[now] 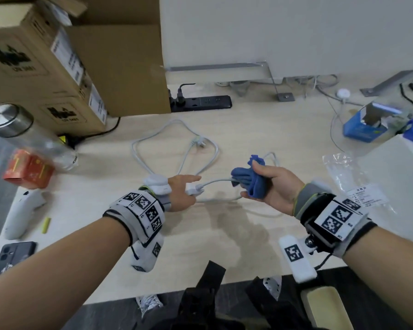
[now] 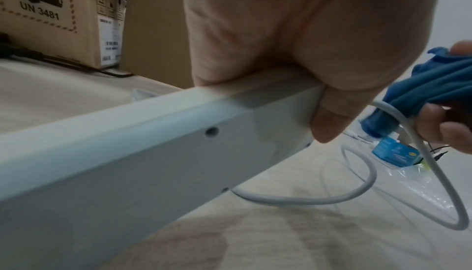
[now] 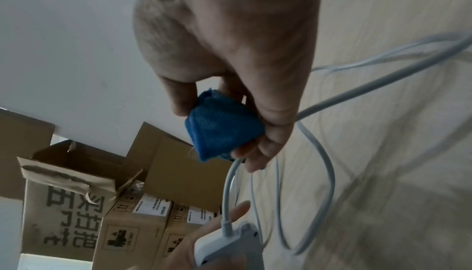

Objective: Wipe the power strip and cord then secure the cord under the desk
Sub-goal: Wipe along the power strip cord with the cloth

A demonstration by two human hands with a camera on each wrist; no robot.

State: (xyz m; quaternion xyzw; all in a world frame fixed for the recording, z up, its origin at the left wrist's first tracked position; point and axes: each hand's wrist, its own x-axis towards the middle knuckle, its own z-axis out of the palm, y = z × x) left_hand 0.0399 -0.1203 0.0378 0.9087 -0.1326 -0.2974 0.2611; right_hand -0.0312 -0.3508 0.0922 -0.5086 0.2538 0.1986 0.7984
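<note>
My left hand point(image 1: 184, 189) grips the end of a white power strip point(image 2: 143, 153) and holds it above the desk point(image 1: 224, 239); the strip's end also shows in the right wrist view point(image 3: 230, 248). Its white cord point(image 1: 174, 148) runs from the strip into my right hand point(image 1: 267, 184) and loops over the desk behind, ending in a plug point(image 1: 197, 142). My right hand squeezes a bunched blue cloth point(image 1: 248, 179) around the cord point(image 3: 230, 185) close to the strip. The cloth point(image 3: 219, 129) wraps the cord between thumb and fingers.
Cardboard boxes point(image 1: 41, 65) stand at the back left beside a black power strip point(image 1: 200, 103). A steel bottle point(image 1: 14, 125), red box point(image 1: 29, 172), white controller point(image 1: 22, 215) and phone point(image 1: 12, 256) lie left. A blue box point(image 1: 367, 125) and plastic bag point(image 1: 348, 177) sit right.
</note>
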